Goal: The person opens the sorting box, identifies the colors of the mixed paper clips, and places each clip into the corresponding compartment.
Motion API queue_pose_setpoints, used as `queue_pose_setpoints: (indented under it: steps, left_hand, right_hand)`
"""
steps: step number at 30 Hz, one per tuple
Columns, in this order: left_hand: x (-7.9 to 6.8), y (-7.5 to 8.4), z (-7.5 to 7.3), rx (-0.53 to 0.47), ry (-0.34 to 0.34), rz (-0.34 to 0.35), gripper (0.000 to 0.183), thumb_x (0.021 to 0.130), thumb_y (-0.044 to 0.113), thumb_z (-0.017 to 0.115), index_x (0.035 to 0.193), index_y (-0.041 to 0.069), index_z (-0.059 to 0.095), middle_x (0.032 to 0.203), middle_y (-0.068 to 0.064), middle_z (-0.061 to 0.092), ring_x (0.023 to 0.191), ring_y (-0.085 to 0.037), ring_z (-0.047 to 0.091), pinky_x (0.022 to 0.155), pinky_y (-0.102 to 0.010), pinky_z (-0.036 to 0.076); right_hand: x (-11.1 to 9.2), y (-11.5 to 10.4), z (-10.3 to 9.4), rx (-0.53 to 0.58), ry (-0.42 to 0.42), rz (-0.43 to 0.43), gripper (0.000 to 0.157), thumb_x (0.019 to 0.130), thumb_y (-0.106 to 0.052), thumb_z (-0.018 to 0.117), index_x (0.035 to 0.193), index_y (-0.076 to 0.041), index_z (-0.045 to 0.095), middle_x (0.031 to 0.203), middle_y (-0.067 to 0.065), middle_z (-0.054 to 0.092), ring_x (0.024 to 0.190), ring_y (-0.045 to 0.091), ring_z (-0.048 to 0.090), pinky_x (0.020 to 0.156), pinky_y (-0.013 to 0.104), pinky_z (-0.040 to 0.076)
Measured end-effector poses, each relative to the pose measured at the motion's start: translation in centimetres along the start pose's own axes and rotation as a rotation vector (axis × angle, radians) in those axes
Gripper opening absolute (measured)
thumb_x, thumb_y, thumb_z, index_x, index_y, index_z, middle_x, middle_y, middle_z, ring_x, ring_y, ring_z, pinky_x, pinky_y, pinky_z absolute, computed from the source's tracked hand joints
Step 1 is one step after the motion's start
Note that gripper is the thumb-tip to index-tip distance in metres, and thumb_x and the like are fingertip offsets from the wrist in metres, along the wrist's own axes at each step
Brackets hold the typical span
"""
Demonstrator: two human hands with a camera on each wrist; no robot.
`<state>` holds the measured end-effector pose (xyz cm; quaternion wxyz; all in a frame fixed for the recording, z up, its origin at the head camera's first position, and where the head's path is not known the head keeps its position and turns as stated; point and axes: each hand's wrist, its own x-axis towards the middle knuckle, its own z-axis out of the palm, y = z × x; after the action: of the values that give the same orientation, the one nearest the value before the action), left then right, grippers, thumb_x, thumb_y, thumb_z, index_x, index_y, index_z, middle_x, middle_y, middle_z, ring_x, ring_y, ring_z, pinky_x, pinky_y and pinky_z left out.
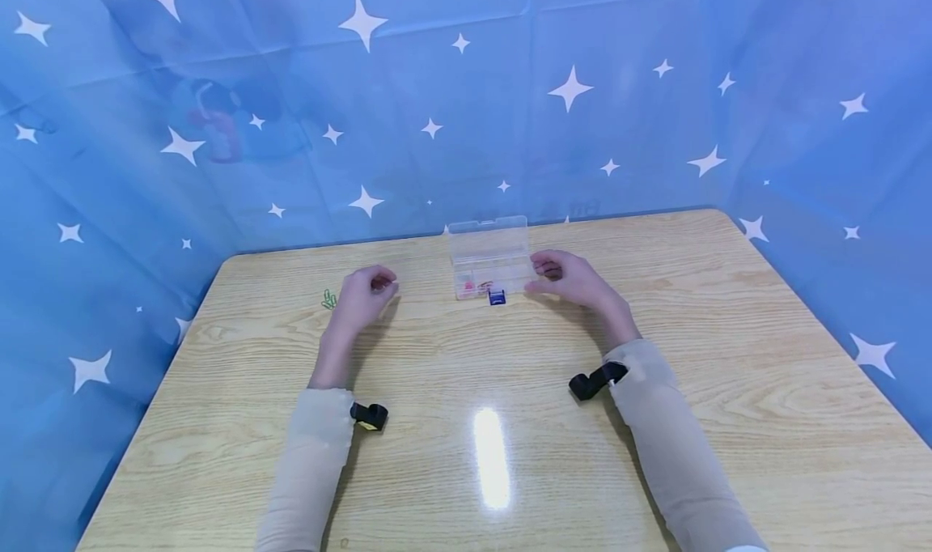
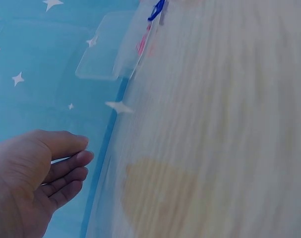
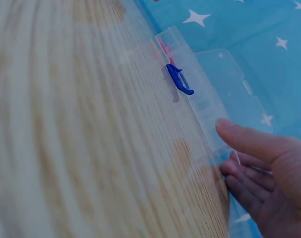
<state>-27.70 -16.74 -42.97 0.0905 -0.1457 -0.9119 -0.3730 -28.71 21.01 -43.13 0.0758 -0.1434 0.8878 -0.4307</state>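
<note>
A clear plastic compartment box stands near the table's back edge, its see-through lid raised. My right hand is at the box's right end, thumb by the front corner and curled fingers round the end wall, holding that corner. Red and pink small pieces lie in the left compartments. Against the box's front is a dark blue clip, in the head view left of my right hand. My left hand hovers with fingers loosely bent, holding nothing, beside green paper clips.
A wood-grain table spreads beneath both arms. Behind it hangs a blue cloth with white stars. Black wrist cameras are strapped over the light sleeves. A bright light reflection lies on the tabletop.
</note>
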Motion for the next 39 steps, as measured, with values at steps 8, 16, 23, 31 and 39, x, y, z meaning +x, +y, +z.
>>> queue_pose_setpoints:
  steps: [8,16,23,31,39]
  left_hand:
    - [-0.9,-0.9,-2.1,0.028,0.018,-0.013,0.016,0.085,0.009,0.063,0.097,-0.002,0.066,0.088,-0.013,0.065,0.081,-0.025,0.060,0.075,-0.037,0.049]
    - [-1.9,-2.3,-3.9,0.065,0.008,-0.065,0.019,0.087,0.010,0.061,0.101,-0.002,0.064,0.091,-0.013,0.064,0.084,-0.026,0.058,0.076,-0.039,0.047]
    - [-2.7,-3.5,-5.5,0.089,-0.004,-0.103,0.021,0.088,0.012,0.059,0.104,-0.001,0.063,0.094,-0.013,0.063,0.086,-0.026,0.058,0.076,-0.040,0.047]
    - [-3.7,-4.6,-6.8,0.104,-0.010,-0.159,0.022,0.089,0.012,0.058,0.106,-0.002,0.062,0.097,-0.015,0.061,0.089,-0.028,0.056,0.077,-0.042,0.046]
    - [-4.1,-5.4,-7.3,0.124,-0.024,-0.194,0.023,0.087,0.011,0.060,0.107,-0.001,0.061,0.099,-0.015,0.060,0.092,-0.029,0.056,0.079,-0.043,0.046]
  right_hand:
    - [0.0,0.0,0.0,-0.006,-0.004,-0.010,0.066,0.078,-0.033,0.072,0.132,-0.006,0.045,0.120,0.009,0.053,0.111,0.023,0.049,0.097,0.039,0.038]
    - [0.0,0.1,0.1,-0.010,-0.004,-0.012,0.067,0.078,-0.037,0.072,0.132,-0.007,0.045,0.121,0.009,0.053,0.112,0.023,0.049,0.097,0.039,0.038]
    - [0.0,0.1,0.0,-0.017,-0.004,-0.016,0.068,0.078,-0.036,0.072,0.132,-0.006,0.045,0.121,0.009,0.053,0.112,0.024,0.049,0.097,0.039,0.038]
    - [0.0,0.0,0.0,-0.005,-0.008,-0.017,0.066,0.079,-0.034,0.072,0.132,-0.006,0.045,0.121,0.009,0.052,0.112,0.024,0.049,0.097,0.040,0.038]
    - [0.1,0.1,0.0,0.000,-0.001,-0.016,0.065,0.078,-0.033,0.072,0.131,-0.007,0.046,0.119,0.008,0.053,0.110,0.022,0.050,0.096,0.039,0.039]
